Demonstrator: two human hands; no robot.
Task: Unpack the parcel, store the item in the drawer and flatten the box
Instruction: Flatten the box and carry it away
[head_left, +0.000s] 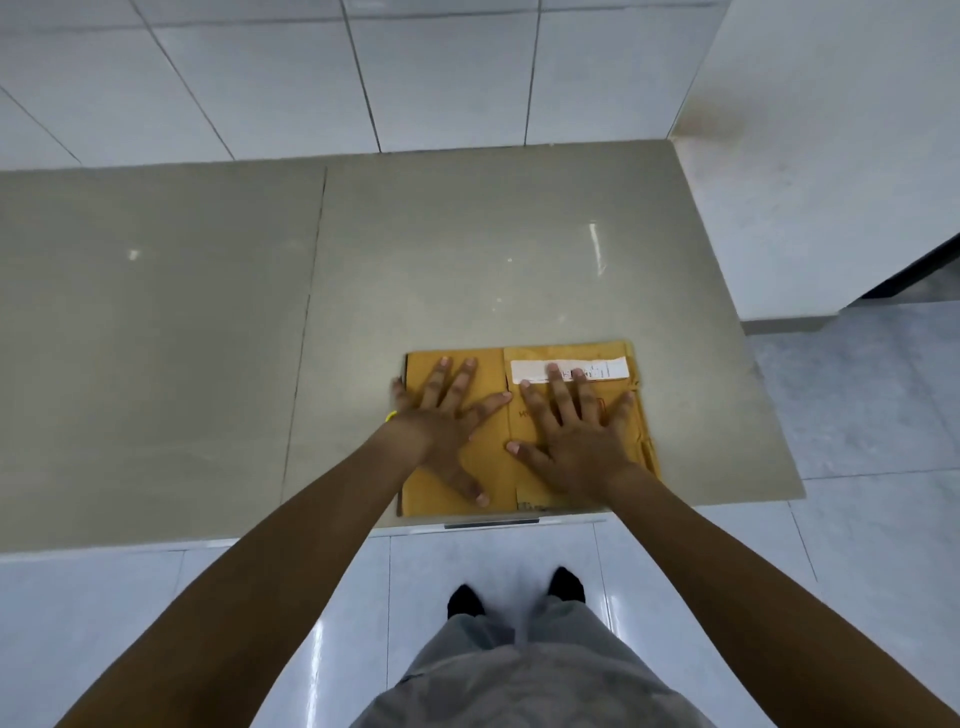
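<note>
A yellow-brown cardboard box (496, 467) lies flat on the beige countertop (208, 338), close to its front edge. A white label strip (613, 370) runs across its far right part. My left hand (447, 421) rests palm down on the left half, fingers spread wide. My right hand (576, 431) presses flat on the right half, with fingertips reaching the label. Neither hand grips anything. A thin dark drawer handle (493, 524) shows just under the counter edge below the box. The parcel's item is not in view.
A white tiled wall (363, 78) stands behind the counter, and a white wall (831, 156) closes the right side. The counter's right end is at about (779, 415). Glossy floor tiles (156, 597) and my feet lie below.
</note>
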